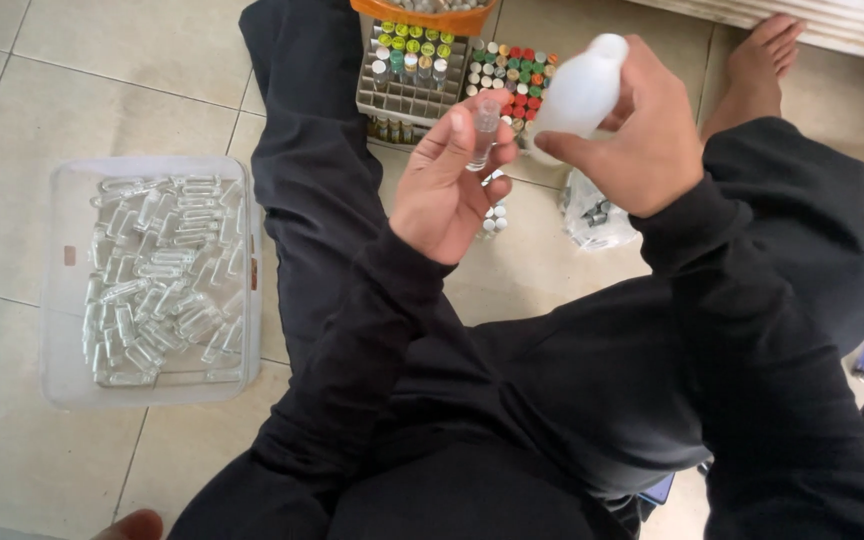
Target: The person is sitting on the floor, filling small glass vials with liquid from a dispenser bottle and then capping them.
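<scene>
- Sitting on the tiled floor (572,270), you have both hands raised over your lap in front of the racks, so everything stays in one line of sight
- Your left hand (442,190) has thumb and fingers pinched together on a small clear vial (485,135), held upright with its mouth up and level with the other hand; that posture keeps the opening facing the bottle
- Your right hand (642,135) is wrapped closed around a white plastic bottle (577,95), tilted so its lower end leans toward the vial mouth; bottle and vial sit just beside each other, and whether they touch cannot be told
- The clear tub (62,290) lies on the floor at your left, well apart from the hands, loaded with empty glass vials (152,280) lying on their sides, in easy reach of the left arm
- A grid rack (402,95) stands ahead with green and yellow capped vials in its far rows and open cells nearer you
- Beside it a cluster of red, green and white capped vials (512,80) stands upright
- A small clear bag (592,215) lies on the floor below the right hand
- An orange container (422,15) sits at the top edge, contents too cropped to tell
</scene>
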